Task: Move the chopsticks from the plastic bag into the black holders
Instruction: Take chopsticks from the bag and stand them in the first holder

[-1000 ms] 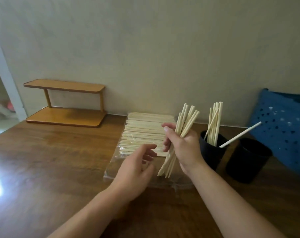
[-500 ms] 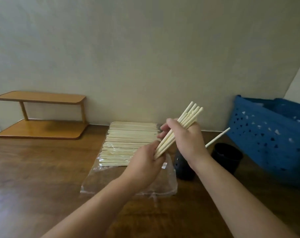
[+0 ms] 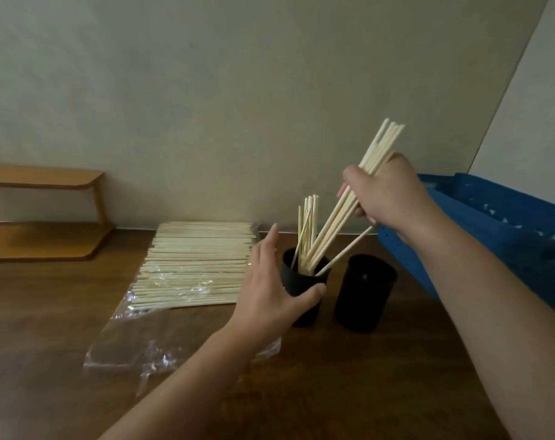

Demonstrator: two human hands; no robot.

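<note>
The right hand (image 3: pixel 393 198) holds its grip closed around a bundle of chopsticks (image 3: pixel 358 188), slanted with the lower tips dipping into the near black holder (image 3: pixel 301 290) down to its left. The left hand (image 3: pixel 269 293) cups that holder's side, fingers spread, thumb across its front. Inside stand several chopsticks already. A second black holder (image 3: pixel 363 293) just right holds one leaning stick. Left on the worktop (image 3: pixel 47 312), the plastic bag (image 3: pixel 161 338) lies open with many chopsticks.

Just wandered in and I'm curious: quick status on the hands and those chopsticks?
Right hand grips a chopstick bundle, tips entering the near black holder. Left hand steadies that holder. Second holder has one stick. Nothing in the way.
</note>
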